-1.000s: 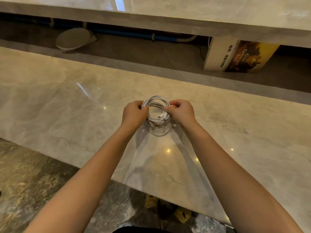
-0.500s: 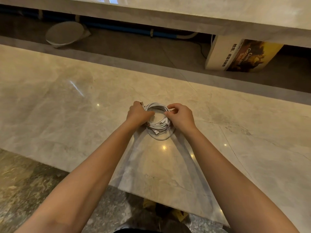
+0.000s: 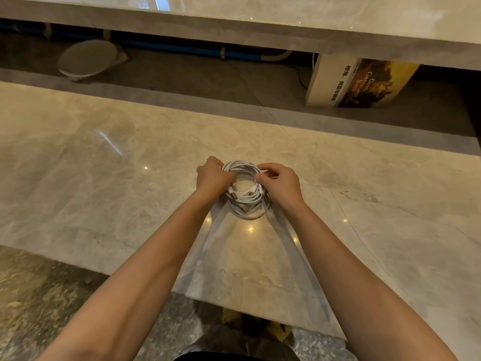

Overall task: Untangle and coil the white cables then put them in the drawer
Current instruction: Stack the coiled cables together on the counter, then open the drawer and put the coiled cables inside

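Head view: coil of white cables (image 3: 243,190) on the marble counter (image 3: 104,178), between both hands, plugs showing at the near side. Left hand (image 3: 212,178) closed over the coil's left side; right hand (image 3: 279,183) pinching its right rim. Beyond the hands, well apart: book (image 3: 361,83), round disc (image 3: 87,58).

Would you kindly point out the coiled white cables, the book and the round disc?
coiled white cables (image 3: 240,166): head view, far rim.
book (image 3: 364,83): head view, front cover.
round disc (image 3: 87,57): head view, top face.
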Motion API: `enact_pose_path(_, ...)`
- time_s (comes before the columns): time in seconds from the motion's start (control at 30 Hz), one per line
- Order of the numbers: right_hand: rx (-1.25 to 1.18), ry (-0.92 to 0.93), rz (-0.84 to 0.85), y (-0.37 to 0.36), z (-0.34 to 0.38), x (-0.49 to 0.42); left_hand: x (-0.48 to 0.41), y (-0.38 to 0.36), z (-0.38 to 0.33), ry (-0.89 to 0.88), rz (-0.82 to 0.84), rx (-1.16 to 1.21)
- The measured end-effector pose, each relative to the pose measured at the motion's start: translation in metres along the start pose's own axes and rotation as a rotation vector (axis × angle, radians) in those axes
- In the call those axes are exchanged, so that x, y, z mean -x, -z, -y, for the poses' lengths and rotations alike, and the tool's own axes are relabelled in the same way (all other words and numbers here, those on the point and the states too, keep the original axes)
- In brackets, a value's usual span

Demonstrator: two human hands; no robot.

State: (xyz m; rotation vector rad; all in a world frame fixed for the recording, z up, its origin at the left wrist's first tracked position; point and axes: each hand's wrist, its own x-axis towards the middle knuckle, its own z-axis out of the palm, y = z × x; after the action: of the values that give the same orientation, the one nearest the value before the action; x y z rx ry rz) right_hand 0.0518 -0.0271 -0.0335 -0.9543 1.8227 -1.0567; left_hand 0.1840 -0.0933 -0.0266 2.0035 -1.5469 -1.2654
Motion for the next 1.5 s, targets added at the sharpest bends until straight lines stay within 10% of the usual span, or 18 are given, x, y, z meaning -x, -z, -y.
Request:
enact_pose_path(0.4,-0.629,-0.231,-0.054,0.014,0.012,0.022,0.039,-0.014,-0.017,0.116,0.115,0.746)
enact_pose_path(0.83,-0.821,-0.262,0.049,0.032,0.001,0.040,0.071,-0.041,-0.018,-0.227,-0.044,0.435)
enact_pose_path(1.2,-0.975,-0.219,-0.368,0.032,-0.019,0.056,0.079,-0.065,-0.018,-0.112,0.379,0.782)
enact_pose_path(1.5,-1.048,-0.269,-0.350,0.082,-0.039,0.114,0.114,-0.102,-0.010,-0.271,0.570,0.618)
